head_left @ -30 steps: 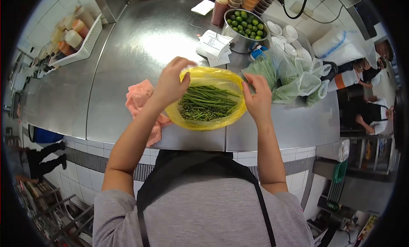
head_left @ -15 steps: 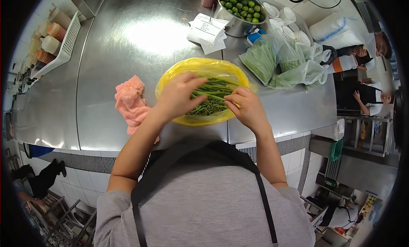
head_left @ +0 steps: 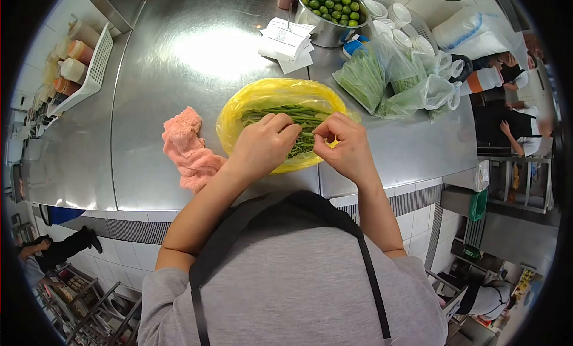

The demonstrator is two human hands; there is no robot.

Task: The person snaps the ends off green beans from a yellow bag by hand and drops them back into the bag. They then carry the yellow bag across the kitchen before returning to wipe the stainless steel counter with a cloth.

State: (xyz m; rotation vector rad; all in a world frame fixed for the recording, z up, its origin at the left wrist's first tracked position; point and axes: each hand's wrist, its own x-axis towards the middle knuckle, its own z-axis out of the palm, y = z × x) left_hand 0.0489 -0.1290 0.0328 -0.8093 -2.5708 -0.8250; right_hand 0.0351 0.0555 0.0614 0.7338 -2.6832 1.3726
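A yellow plastic bag [head_left: 239,98] lies open on the steel counter, with long green stalks [head_left: 303,114] inside it. Over the left part of the stalks is my left hand [head_left: 267,144], its fingers curled down and their tips mostly hidden. My right hand [head_left: 343,144] is at the bag's right side, thumb and index finger pinched together. Whatever lies between those fingertips is too small to make out. A crumpled pink cloth [head_left: 190,149] rests on the counter left of the bag, near my left forearm.
Behind the bag are paper slips [head_left: 287,40] and a metal pot of limes [head_left: 325,31]. Clear bags of greens [head_left: 364,80] lie at the right. A white basket of bottles [head_left: 92,77] stands at the left. Other people are visible at both edges.
My left hand has moved right, closer to my right hand, and its fingers have curled in. My right hand stays at the bag's right side, pinched. The view has shifted slightly.
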